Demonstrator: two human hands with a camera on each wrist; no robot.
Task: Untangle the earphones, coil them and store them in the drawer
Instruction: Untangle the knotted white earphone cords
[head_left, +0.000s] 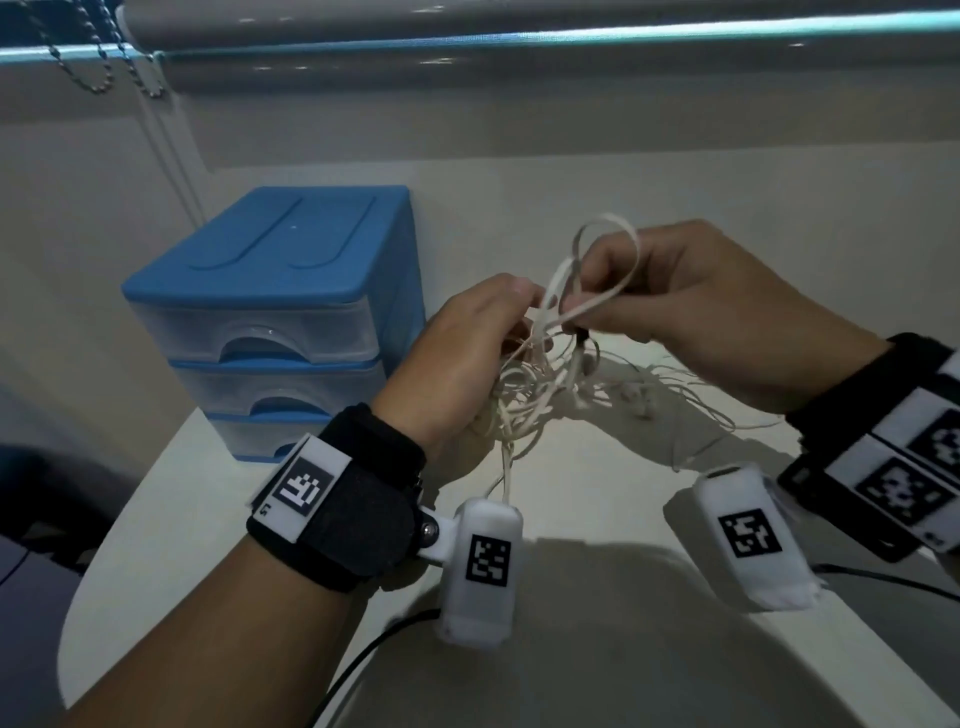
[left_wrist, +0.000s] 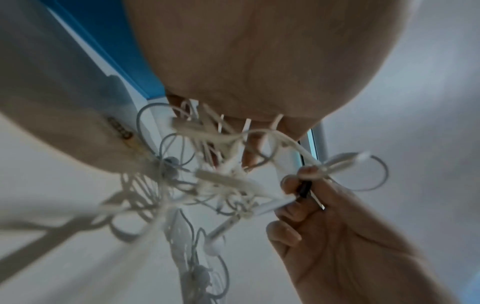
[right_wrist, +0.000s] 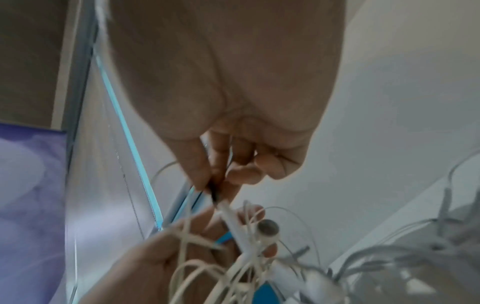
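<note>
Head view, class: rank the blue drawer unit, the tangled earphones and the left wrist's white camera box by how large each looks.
1. Blue drawer unit: plainly largest.
2. Tangled earphones: a loose spread, held by both hands.
3. White camera box: smallest, though it hangs nearer the camera, so its true size against the earphones is unsure.

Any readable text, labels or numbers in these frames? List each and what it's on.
"L5": printed small beside the square marker on the left wristband tag; faint, so not certain.
Right wristband tag: small print at its lower edge, too blurred to read.
Square coded markers on both wrist cameras: patterns only, no words.
Blue drawer unit: no label visible.
</note>
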